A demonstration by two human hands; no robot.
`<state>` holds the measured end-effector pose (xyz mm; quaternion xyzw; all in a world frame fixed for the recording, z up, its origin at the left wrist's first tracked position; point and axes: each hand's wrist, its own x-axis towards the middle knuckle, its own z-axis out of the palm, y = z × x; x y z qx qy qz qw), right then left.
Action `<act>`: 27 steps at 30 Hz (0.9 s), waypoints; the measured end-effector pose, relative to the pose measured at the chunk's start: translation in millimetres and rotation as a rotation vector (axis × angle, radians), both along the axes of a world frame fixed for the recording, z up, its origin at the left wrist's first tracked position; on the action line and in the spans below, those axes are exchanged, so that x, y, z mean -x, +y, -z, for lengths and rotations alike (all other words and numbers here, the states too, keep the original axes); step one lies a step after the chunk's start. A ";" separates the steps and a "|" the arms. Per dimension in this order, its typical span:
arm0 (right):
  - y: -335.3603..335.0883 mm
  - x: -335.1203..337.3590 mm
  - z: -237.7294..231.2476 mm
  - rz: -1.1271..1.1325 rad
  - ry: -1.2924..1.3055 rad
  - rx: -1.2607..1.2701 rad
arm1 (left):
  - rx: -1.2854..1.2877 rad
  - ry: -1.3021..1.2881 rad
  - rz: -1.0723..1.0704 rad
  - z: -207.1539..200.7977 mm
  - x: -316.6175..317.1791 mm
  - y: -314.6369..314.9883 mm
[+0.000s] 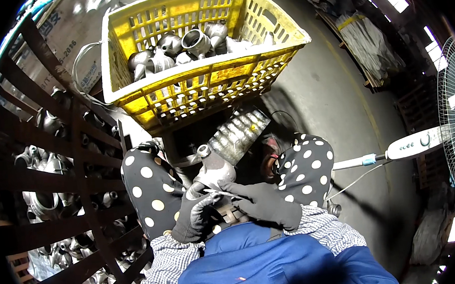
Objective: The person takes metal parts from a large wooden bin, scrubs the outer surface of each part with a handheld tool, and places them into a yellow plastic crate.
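Note:
A grey metal casting (215, 171) with a rounded body and a short tubular neck is held up between my knees. My left hand (194, 213), in a dark grey glove, wraps around its lower left side. From the right, my right hand (267, 202), gloved alike, closes on a thin pale rod-like tool (222, 193) lying against the casting's lower edge. The tool's exact kind is unclear, and my fingers partly hide it. Just beyond the casting sits a grey ridged metal block (239, 135).
A yellow plastic crate (217, 76) with several similar castings (196, 42) stands ahead. On the left, a rusty slatted metal cage (82, 169) holds more castings. A standing fan (417, 143) is at the right, its cable trailing near my knee. Wrapped sacks (367, 45) lie far right.

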<state>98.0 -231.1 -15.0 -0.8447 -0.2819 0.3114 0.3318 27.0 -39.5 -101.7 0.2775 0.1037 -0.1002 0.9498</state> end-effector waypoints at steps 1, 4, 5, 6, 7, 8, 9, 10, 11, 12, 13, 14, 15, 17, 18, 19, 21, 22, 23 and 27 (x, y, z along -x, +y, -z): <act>-1.1 -2.9 -5.7 -0.002 0.040 0.069 | -0.019 0.009 -0.062 -1.5 0.2 -4.2; -6.2 1.1 0.7 0.122 0.008 -0.146 | -0.089 0.027 -0.004 -12.9 -6.0 -3.5; -6.6 1.7 3.0 0.162 -0.004 -0.222 | -0.096 0.065 -0.021 -23.4 -7.3 -5.9; -4.5 1.7 4.9 0.153 0.005 -0.249 | -0.099 0.055 -0.009 -18.2 -7.1 -5.7; 0.1 1.6 7.2 0.143 0.014 -0.276 | -0.102 0.044 0.002 -7.4 -6.3 -4.8; 4.5 1.4 9.4 0.134 0.022 -0.302 | -0.105 0.032 0.014 -3.0 -6.3 -3.7; 6.8 3.8 14.6 0.094 0.054 -0.379 | -0.083 0.032 0.017 -0.1 -4.7 -2.4; 5.4 5.9 13.2 0.083 0.101 -0.340 | -0.061 0.031 0.020 2.3 -3.1 -1.2; 3.5 6.9 14.0 0.066 0.155 -0.304 | -0.041 0.034 0.018 0.6 -3.0 -0.3; 1.4 6.7 14.6 0.050 0.207 -0.267 | 0.013 0.063 0.004 -1.8 -2.6 -0.3; -1.3 5.5 15.0 0.072 0.241 -0.283 | 0.067 0.091 -0.009 -5.4 -1.4 -1.0; -5.4 4.9 14.8 0.095 0.275 -0.296 | 0.125 0.121 -0.022 -11.2 -0.8 -2.7; -9.0 4.3 14.7 0.118 0.310 -0.308 | 0.028 0.102 -0.038 -15.8 -3.5 -4.3; -10.0 6.1 14.7 0.280 0.490 -0.384 | -0.031 0.055 -0.022 -16.3 -5.2 -3.5; -9.3 3.8 10.8 0.331 0.556 -0.430 | -0.060 0.029 -0.011 -16.8 -6.0 -3.8; -9.4 1.2 12.5 0.323 0.507 -0.453 | -0.074 0.056 0.012 -18.4 -6.2 -4.6; -1.5 -2.0 6.2 0.313 0.537 -0.464 | -0.111 0.060 0.021 -12.8 -5.8 -4.3; 3.3 -1.2 0.0 0.313 0.614 -0.447 | -0.130 0.063 0.025 -9.6 -5.3 -3.9; 7.9 -1.0 -5.0 0.312 0.690 -0.430 | -0.113 0.065 0.029 -8.1 -5.1 -3.1; -3.8 3.4 11.9 0.320 0.729 -0.397 | -0.025 0.061 0.044 -0.9 -2.8 1.9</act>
